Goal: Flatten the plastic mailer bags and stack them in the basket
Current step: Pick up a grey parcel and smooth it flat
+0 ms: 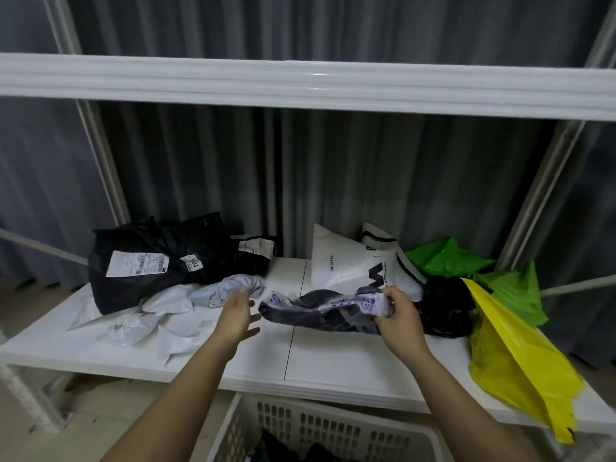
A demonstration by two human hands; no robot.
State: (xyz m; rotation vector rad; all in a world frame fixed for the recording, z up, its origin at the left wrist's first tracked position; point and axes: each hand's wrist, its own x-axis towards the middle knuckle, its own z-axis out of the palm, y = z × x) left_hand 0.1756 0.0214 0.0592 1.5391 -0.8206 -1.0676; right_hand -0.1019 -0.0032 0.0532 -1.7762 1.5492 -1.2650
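Observation:
A crumpled dark grey mailer bag with purple print [320,311] lies on the white shelf [333,355]. My right hand [396,315] grips its right end. My left hand [238,315] hovers just left of the bag with fingers spread, holding nothing. A white slotted basket [320,425] stands below the shelf's front edge, with dark items inside. On the shelf lie more bags: a big black one with labels [150,261], crumpled white ones [160,318], a white printed one [350,265], a black one [446,305], green ones [466,261] and a yellow one [520,365].
A white rail [300,85] crosses the view above the shelf. Grey curtains [333,181] hang behind. The yellow bag overhangs the shelf's front right edge. White frame posts [103,161] stand at both sides.

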